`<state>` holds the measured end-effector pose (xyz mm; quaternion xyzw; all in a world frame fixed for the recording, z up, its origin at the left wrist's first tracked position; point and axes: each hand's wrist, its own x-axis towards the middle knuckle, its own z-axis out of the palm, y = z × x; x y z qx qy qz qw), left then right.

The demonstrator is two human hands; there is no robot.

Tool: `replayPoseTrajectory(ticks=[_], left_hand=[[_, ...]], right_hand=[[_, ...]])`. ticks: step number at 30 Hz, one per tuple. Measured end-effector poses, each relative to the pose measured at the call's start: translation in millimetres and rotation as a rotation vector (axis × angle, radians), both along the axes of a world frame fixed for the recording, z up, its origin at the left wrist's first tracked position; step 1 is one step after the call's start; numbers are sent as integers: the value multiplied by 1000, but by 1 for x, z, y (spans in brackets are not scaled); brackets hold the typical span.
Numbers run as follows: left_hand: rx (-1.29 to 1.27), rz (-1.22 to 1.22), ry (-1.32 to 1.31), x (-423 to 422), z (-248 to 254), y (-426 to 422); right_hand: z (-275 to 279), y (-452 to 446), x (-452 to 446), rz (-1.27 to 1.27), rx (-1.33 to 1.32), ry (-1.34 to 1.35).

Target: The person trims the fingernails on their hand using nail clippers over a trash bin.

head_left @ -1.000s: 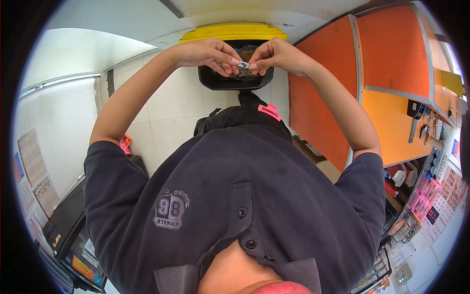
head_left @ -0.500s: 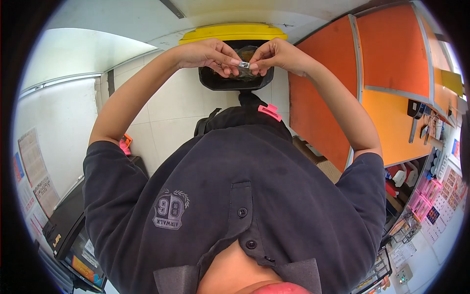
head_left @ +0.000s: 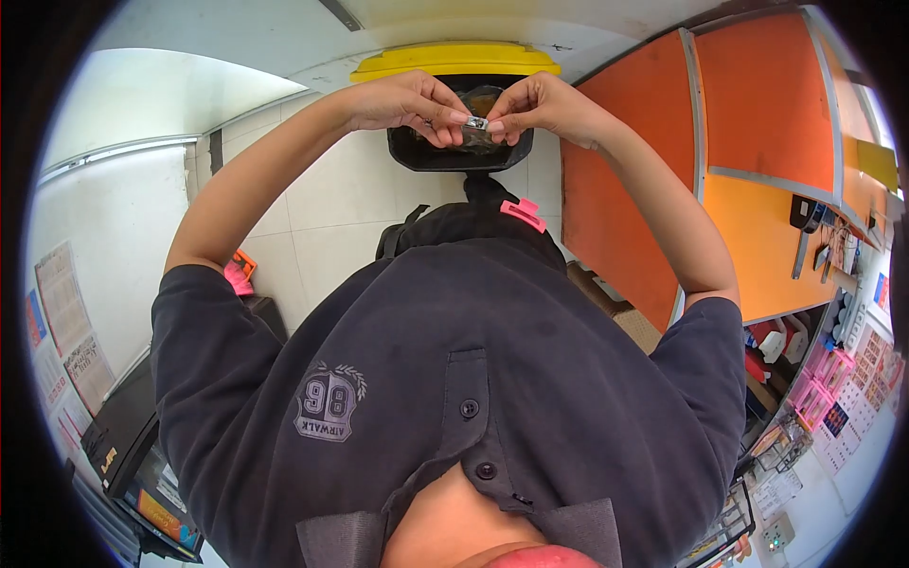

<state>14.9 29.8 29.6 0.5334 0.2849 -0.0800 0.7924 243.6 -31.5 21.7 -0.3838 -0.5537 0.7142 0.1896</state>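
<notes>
One silvery piece (head_left: 476,123) — held midway | left fingers (head_left: 456,117), right fingers (head_left: 498,126): pinched onto opposite ends (black bin (head_left: 405,151) beneath)

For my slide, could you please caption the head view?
Left hand and right hand pinch a small silvery piece over an open black bin.

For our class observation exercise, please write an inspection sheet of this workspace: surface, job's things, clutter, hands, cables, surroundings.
Surface: pale tiled floor.
Job's things: small silvery piece, seen over a black bin.
Clutter: pink clip on dark fabric.
Hands: left hand and right hand pinch the piece from opposite ends.
Cables: cannot tell; details at far right too small.
Surroundings: orange panels, yellow lid, papers at left.
</notes>
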Motion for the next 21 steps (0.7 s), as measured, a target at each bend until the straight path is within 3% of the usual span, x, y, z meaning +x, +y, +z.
replayPoseTrajectory(ticks=[15,21], left_hand=[[-37,56,-17,9,-2,-13],[-181,71,-3,21,6,-23]], right_hand=[[7,-10,6,-58,-46,98],[18,-20,13,117,-202,235]])
